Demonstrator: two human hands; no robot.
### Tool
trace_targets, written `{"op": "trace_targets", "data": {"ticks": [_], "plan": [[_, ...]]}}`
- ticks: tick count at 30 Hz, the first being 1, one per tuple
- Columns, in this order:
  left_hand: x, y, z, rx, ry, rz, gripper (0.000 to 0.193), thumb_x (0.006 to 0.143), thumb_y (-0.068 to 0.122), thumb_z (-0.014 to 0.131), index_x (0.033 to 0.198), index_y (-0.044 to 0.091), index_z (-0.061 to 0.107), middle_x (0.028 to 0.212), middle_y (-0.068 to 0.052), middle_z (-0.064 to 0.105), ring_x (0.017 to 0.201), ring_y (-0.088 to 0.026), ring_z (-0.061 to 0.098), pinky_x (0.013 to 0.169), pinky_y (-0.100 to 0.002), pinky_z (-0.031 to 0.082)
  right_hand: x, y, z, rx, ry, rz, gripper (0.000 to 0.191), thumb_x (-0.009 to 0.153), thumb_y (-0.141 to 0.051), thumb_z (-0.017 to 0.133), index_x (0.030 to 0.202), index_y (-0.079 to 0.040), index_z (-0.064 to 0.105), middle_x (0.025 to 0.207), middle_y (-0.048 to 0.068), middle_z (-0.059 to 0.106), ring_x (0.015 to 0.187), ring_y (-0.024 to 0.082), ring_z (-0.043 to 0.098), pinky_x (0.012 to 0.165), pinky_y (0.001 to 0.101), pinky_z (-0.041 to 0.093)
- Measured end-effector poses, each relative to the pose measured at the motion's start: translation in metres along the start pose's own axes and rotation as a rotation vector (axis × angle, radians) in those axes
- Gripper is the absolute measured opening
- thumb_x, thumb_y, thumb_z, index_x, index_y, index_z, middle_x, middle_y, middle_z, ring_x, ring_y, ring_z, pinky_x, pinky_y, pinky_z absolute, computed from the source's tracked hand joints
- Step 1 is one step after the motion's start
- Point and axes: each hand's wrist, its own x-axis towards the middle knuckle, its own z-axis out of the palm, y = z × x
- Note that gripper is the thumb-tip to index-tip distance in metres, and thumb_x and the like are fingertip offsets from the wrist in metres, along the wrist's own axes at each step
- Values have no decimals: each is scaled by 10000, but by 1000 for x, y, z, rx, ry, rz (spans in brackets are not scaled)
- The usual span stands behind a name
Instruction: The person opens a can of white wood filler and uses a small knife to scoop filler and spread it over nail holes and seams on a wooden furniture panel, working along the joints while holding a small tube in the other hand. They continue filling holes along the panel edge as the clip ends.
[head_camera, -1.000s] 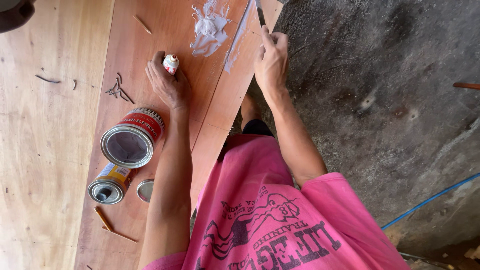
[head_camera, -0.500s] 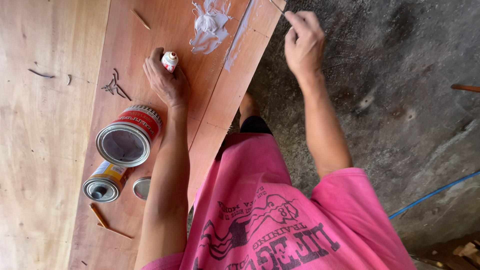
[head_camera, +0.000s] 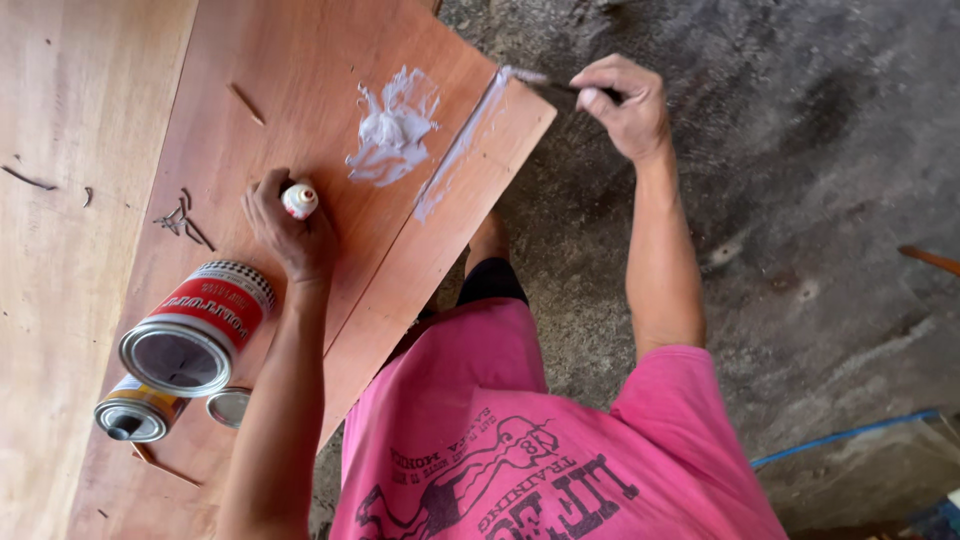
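My left hand (head_camera: 290, 235) rests on a reddish wooden board (head_camera: 300, 80) and is closed around a small white tube with a red tip (head_camera: 299, 199). My right hand (head_camera: 625, 105) pinches a thin dark tool (head_camera: 548, 84). The tool's tip touches the far corner of a narrow wooden strip (head_camera: 420, 260) that lies along the board's edge. A blob of white paste (head_camera: 392, 130) sits on the board, and a white streak (head_camera: 462, 150) runs along the strip towards the tool.
An open red-and-white can (head_camera: 195, 325) lies by my left forearm, with a smaller can (head_camera: 135, 410) and a round lid (head_camera: 229, 406) beside it. Small nails (head_camera: 182, 220) are scattered on the board. Rough concrete floor (head_camera: 800, 200) and a blue hose (head_camera: 840, 437) lie to the right.
My right hand has drawn the tool along the strip out to its far corner. My left hand has kept still on the tube.
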Motion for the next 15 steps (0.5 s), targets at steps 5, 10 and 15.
{"op": "trace_targets", "data": {"ticks": [5, 10, 15], "plan": [[2, 5, 15, 90, -24, -56, 215, 1032, 57, 722, 1200, 34, 590, 1002, -158, 580, 946, -344, 566, 862, -464, 459, 25, 65, 4, 333, -82, 82, 125, 968, -55, 771, 1089, -26, 762, 1087, 78, 712, 928, 149, 700, 809, 273, 597], [5, 9, 24, 131, -27, -44, 225, 1055, 50, 705, 1230, 34, 565, 1019, -161, 575, 943, -333, 559, 864, -458, 464, 44, 97, 6, 490, -174, 128, 184, 913, 40, 771, 1070, -54, 775, 1125, 60, 712, 1038, 152, 692, 944, 275, 594], [4, 9, 26, 165, -37, -67, 226, 1073, 67, 695, 1238, 32, 544, 1009, -170, 564, 926, -325, 559, 840, -449, 466, 59, 108, 2, 514, -236, 189, 227, 888, 74, 775, 1051, -83, 789, 1173, 32, 693, 1093, 140, 679, 973, 266, 599]]}}
